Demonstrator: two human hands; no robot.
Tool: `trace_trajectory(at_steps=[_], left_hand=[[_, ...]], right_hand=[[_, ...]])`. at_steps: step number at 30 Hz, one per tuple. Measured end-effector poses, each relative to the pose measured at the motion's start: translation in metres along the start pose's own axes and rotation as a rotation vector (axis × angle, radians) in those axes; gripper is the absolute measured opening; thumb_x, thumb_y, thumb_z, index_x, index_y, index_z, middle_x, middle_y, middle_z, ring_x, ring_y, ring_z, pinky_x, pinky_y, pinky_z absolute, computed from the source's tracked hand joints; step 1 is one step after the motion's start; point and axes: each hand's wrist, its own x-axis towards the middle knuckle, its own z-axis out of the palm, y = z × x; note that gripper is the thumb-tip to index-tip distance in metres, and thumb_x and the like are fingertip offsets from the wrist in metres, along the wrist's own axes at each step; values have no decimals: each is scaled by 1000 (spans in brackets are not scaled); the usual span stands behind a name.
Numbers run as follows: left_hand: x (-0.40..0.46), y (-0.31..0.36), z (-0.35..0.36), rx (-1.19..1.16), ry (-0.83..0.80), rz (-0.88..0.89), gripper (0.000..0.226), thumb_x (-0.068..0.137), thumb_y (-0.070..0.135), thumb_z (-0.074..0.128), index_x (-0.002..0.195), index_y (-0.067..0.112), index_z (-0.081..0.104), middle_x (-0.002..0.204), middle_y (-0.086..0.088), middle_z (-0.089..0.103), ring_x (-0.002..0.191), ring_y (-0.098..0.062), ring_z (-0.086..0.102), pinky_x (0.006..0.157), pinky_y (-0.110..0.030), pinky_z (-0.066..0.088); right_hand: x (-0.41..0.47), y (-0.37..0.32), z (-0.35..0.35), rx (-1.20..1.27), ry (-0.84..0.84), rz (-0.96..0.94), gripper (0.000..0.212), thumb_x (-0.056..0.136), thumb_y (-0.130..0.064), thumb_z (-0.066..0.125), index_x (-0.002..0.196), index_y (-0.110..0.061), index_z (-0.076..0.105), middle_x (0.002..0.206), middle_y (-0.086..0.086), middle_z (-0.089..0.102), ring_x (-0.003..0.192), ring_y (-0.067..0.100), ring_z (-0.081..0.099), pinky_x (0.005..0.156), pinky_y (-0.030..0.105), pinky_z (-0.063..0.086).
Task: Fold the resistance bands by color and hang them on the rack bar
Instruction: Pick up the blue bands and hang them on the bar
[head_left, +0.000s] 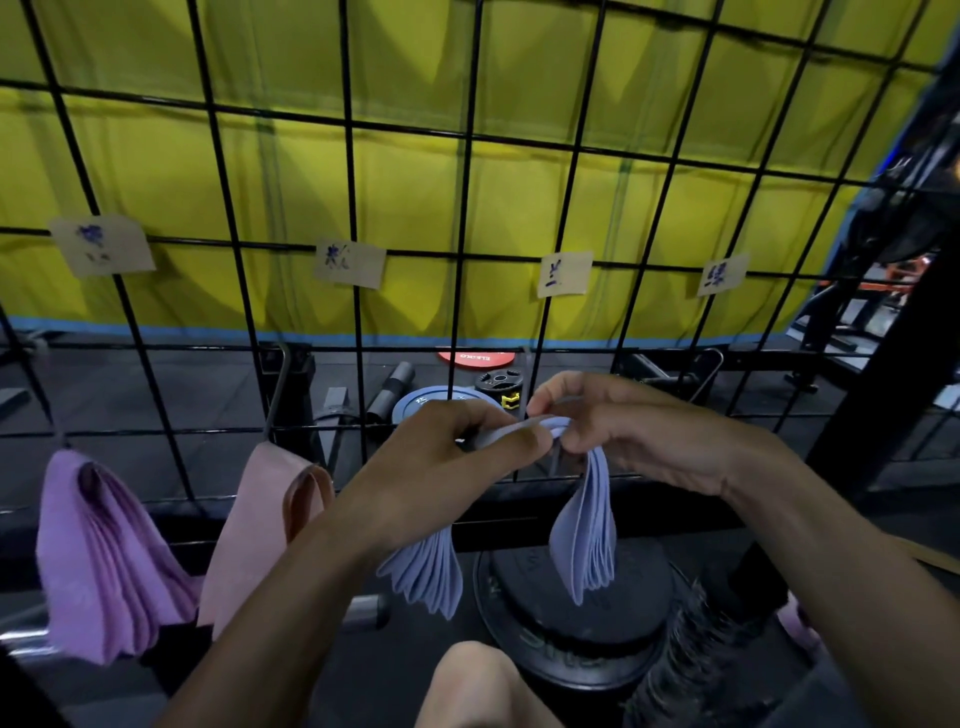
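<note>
Both hands hold a stack of blue resistance bands (584, 525) draped at its middle in front of the black wire grid rack (353, 249). My left hand (457, 447) pinches the top of the stack from the left. From the right, my right hand (608, 415) grips the same fold. The two ends of the blue stack hang down, one under each hand. A folded bundle of purple bands (98, 551) hangs at the lower left of the rack. Beside it hangs a pink band bundle (260, 519).
Four paper labels are clipped to the grid, among them one (101, 244) at the left and one (563, 273) above my hands. Weight plates (571, 639) lie on the floor below, more plates (475, 358) behind the grid. My knee (478, 686) shows at the bottom.
</note>
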Motion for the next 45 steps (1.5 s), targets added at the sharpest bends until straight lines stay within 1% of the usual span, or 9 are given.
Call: trace_trajectory(at_steps=[10,14,18,23,27,31,35,38,45], left_hand=[[6,2,-3,23,-34,3,40,93,56,59,88,19,72,50,12,35,44,-7,33,51,-24,28],[7,1,-5,95,-94,70,44,88,68,59,89,26,70,62,5,50,58,-12,45,60,-31,36],[9,3,-7,152,-137,64,52,77,79,59,95,31,70,85,-15,63,74,-33,60,64,-42,43],[12,5,-6,188,-116,92,58,92,67,51,94,12,68,64,0,47,58,-14,45,60,-34,37],[11,6,-4,237,-90,104,71,88,77,39,95,12,67,71,-10,52,66,-30,52,64,-45,44],[11,7,0,296,-25,132,62,96,66,42,88,8,64,57,2,44,52,-13,42,54,-29,36],[12,7,3,318,1,149,58,98,61,45,82,7,59,55,3,41,50,-12,38,52,-25,33],[13,7,2,316,-2,154,60,97,62,43,82,7,61,53,4,41,48,-12,37,49,-21,30],[14,7,3,357,27,163,69,92,69,35,86,11,71,51,5,46,46,-8,40,48,-19,33]], right_hand=[[4,6,-13,97,-89,-56,53,68,-13,72,117,-7,52,106,18,64,95,23,63,82,28,51],[7,1,-16,92,-101,-13,52,67,-10,70,116,-6,54,106,24,56,86,24,59,79,33,51],[9,-3,-13,184,-73,22,51,61,-12,69,110,-4,56,100,23,55,75,25,57,66,34,50],[9,-9,-8,188,-79,55,47,58,-15,69,102,-4,56,82,13,61,58,17,59,54,27,50],[7,-10,-10,161,-91,54,42,62,-10,70,102,-5,57,82,12,62,58,15,62,55,26,52],[1,-7,-15,16,-120,15,50,64,-10,73,111,-10,56,91,4,65,76,11,63,70,24,51],[-3,-8,-10,-190,-83,-10,53,59,-23,71,110,-17,58,93,0,64,82,11,58,75,23,46],[-1,-6,-6,-78,-44,-29,57,52,-27,62,105,-7,57,93,11,60,81,17,58,72,25,48],[5,-8,-4,7,-15,-22,38,65,-16,51,99,-3,55,95,19,56,86,29,52,82,43,42]])
